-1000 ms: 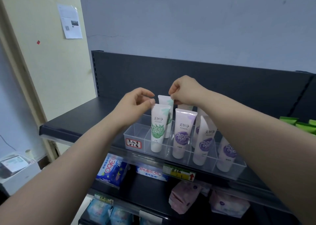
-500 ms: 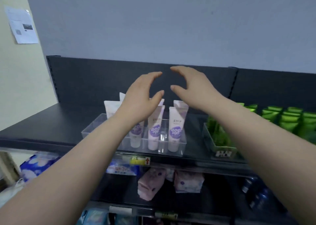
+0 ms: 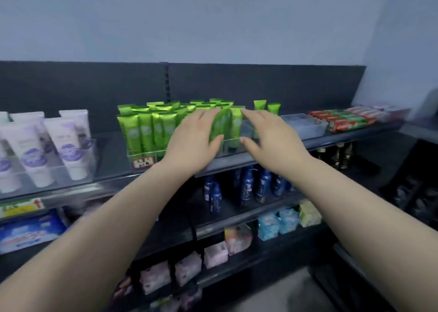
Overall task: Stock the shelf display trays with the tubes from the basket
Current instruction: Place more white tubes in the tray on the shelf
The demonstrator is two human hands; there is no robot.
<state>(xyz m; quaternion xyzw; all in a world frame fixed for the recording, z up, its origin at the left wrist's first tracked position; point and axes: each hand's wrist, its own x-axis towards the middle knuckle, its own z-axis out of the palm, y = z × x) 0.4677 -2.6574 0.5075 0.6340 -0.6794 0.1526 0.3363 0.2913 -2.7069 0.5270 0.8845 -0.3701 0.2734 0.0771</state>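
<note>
Green plastic tubes (image 3: 147, 131) stood upright, caps down, packed in rows in a clear plastic display tray (image 3: 228, 146) on the dark top shelf (image 3: 237, 163), directly in front of both hands. Left hand (image 3: 192, 143) was spread, fingers straight, holding nothing; its fingertips overlapped the tubes in the middle of the tray, contact could not be told. Right hand (image 3: 272, 141) was also spread and held nothing, fingers over the right end of the same tray, thumb pointing toward the left thumb with a gap between them. A red-and-white label (image 3: 143, 163) sat on the tray front, left of the left wrist. White tubes with purple labels (image 3: 68, 143) stood in a second clear tray (image 3: 81, 167), well left of the left hand. Another clear plastic tray (image 3: 304, 125) lay just right of the right hand, red-and-green toothpaste boxes (image 3: 343, 120) beyond it. Blue bottles (image 3: 246, 188) stood on the shelf below the hands. Frame blurred.
</note>
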